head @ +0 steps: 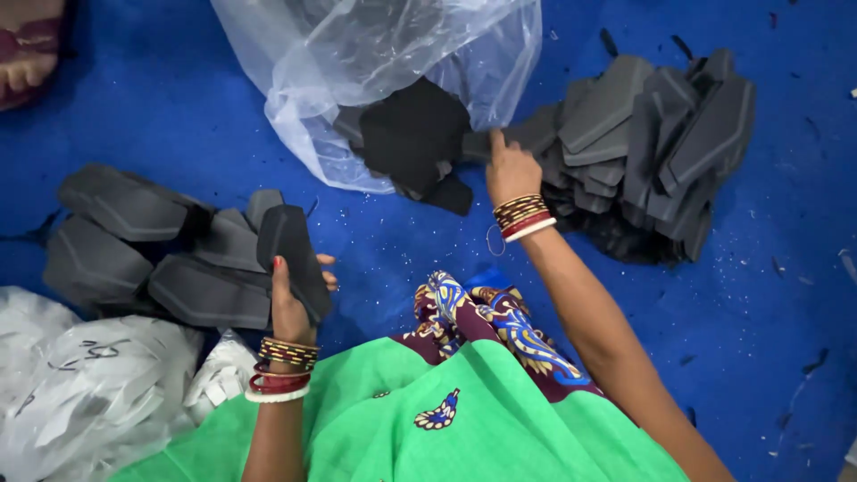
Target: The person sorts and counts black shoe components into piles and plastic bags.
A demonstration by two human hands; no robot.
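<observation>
My left hand point(293, 308) grips a flat dark grey foam piece point(293, 254) and holds it upright near my lap. Behind it lies a small pile of similar grey foam pieces point(143, 241) on the blue floor. My right hand point(511, 170) reaches forward and touches a grey foam piece point(500, 143) at the edge of a large heap of the same pieces point(661, 143). Its fingers curl around that piece's end. Both wrists wear several red and gold bangles.
A clear plastic bag point(357, 62) with black foam scraps point(415, 134) spilling from its mouth lies ahead. White plastic bags point(80, 384) sit at the lower left. Another person's foot point(31, 49) shows at the top left. Green and patterned cloth point(428, 402) covers my lap.
</observation>
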